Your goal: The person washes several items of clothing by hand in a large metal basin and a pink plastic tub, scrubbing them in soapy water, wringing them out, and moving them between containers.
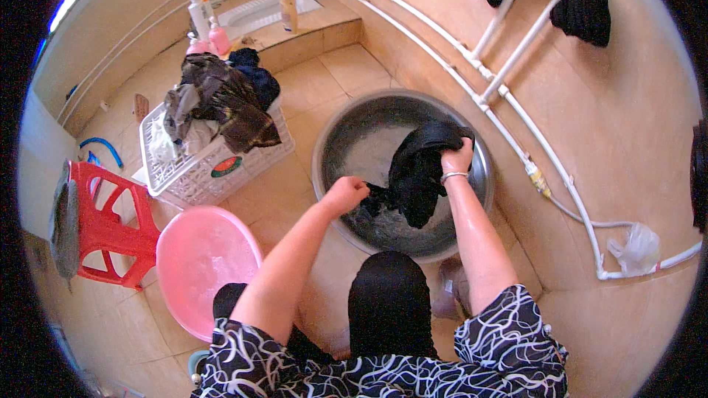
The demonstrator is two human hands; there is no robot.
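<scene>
A large round metal basin [326,121] with water in it stands on the tiled floor before me. My right hand [458,157], a bangle at its wrist, grips a black cloth garment [417,160] at the basin's right side and holds part of it up. The lower part of the garment hangs down into the basin. My left hand [347,194] is closed on a thin black end of the cloth over the basin's lower left side. Whether that end belongs to the same garment is hidden in the folds.
Left of the basin, a white plastic basket [221,190] is heaped with dark clothes [221,94]. Nearer are a pink basin [249,232] with sudsy water and a red plastic stool [149,232]. White pipes [536,127] run along the right wall. Bottles [219,38] stand beyond the basket.
</scene>
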